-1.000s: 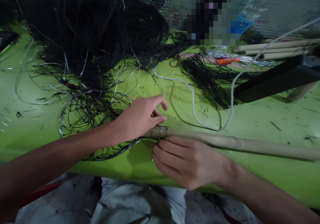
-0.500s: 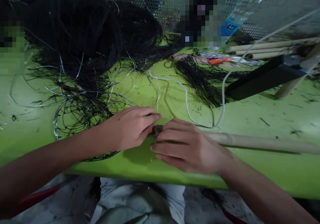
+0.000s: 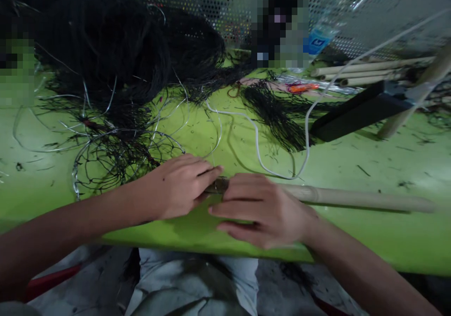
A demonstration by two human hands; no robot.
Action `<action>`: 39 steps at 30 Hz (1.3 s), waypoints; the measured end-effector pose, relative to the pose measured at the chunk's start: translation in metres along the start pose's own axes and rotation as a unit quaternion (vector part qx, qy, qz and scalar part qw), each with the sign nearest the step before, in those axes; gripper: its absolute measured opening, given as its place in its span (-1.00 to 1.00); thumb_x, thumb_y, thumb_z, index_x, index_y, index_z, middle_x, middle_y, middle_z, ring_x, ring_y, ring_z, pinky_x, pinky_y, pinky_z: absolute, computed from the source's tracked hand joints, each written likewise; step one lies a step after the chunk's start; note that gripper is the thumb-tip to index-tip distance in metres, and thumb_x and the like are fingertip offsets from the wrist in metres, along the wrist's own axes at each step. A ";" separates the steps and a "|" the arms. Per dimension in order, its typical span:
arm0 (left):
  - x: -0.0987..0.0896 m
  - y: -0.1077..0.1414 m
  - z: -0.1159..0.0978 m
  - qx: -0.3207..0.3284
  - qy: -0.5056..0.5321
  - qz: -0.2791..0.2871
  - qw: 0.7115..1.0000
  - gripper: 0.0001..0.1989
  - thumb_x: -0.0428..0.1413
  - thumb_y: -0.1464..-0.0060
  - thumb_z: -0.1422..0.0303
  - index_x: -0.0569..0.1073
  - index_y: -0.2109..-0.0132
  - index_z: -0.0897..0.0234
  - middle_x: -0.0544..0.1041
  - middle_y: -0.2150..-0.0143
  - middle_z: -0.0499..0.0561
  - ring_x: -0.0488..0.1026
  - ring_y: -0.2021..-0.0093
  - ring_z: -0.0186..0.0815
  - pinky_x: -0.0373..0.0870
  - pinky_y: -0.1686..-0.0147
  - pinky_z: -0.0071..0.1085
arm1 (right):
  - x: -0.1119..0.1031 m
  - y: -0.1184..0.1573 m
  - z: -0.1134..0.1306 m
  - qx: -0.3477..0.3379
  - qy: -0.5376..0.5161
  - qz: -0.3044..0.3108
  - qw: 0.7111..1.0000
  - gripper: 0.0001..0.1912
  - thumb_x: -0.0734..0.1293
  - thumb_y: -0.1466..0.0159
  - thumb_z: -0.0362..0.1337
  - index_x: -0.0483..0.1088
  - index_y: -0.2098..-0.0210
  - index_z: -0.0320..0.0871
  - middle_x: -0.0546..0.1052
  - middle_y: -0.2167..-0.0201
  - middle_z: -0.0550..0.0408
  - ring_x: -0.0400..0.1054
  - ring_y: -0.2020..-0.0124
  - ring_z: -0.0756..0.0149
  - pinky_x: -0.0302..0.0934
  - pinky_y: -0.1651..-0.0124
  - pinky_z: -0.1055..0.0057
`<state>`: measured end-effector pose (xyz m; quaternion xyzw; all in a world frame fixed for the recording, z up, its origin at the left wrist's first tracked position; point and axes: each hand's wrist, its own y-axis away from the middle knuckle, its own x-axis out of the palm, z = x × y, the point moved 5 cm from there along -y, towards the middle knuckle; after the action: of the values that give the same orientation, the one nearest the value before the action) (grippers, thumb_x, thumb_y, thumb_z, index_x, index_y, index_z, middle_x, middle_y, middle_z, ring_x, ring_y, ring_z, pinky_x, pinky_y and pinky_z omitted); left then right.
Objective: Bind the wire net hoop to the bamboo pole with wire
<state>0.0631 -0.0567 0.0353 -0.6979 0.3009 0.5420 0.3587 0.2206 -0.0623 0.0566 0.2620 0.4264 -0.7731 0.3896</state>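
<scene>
A pale bamboo stick lies lengthwise near the front edge of the green table, its left end between my hands. My left hand pinches around the dark joint at that end. From the right, my right hand wraps over the stick, its lower fingers somewhat spread. Left of the stick, a black net on a clear wire hoop lies partly under my left forearm. Thin clear line runs down to the joint; its exact fastening is too small to tell.
Piles of black netting fill the back left. A white cord loops behind the stick. At the back right are a black block, more bamboo sticks and a bottle.
My right hand has shifted slightly, and more of the dark joint shows between my hands. The stick and surroundings appear a little further left as the view moved.
</scene>
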 end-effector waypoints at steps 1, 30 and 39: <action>-0.001 0.000 -0.001 0.014 0.002 -0.011 1.000 -0.61 0.12 -0.35 0.37 0.40 -0.23 0.50 0.59 0.11 0.16 0.56 0.12 -0.15 0.50 0.07 -0.23 | -0.007 0.000 -0.004 0.032 -0.037 -0.025 0.998 -0.87 0.37 -0.40 -0.28 0.51 0.18 -0.24 0.49 0.38 0.09 0.29 0.33 0.46 0.16 0.24 0.45; -0.069 0.006 -0.051 0.160 -0.196 -0.108 0.961 -0.70 -0.03 -0.40 0.57 0.46 -0.17 0.58 0.66 0.00 0.20 0.61 0.06 -0.13 0.50 0.09 -0.21 | 0.031 -0.021 -0.047 0.391 -0.595 0.428 0.556 -0.45 0.07 -0.37 -0.10 0.53 0.05 -0.34 0.57 -0.07 -0.27 0.58 0.04 0.15 0.48 0.04 0.30; -0.067 0.012 -0.049 0.179 -0.193 -0.076 0.962 -0.67 -0.06 -0.41 0.52 0.47 -0.19 0.48 0.65 -0.08 0.16 0.59 -0.01 -0.16 0.46 0.05 -0.23 | 0.042 -0.028 -0.041 0.384 -0.582 0.515 0.499 -0.32 -0.10 -0.38 -0.11 0.52 0.14 -0.45 0.60 0.18 -0.39 0.59 0.16 0.03 0.46 0.00 0.13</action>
<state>0.0646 -0.1020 0.1062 -0.5253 0.2642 0.5742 0.5696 0.1775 -0.0338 0.0181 0.0495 -0.4461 -0.5012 0.7398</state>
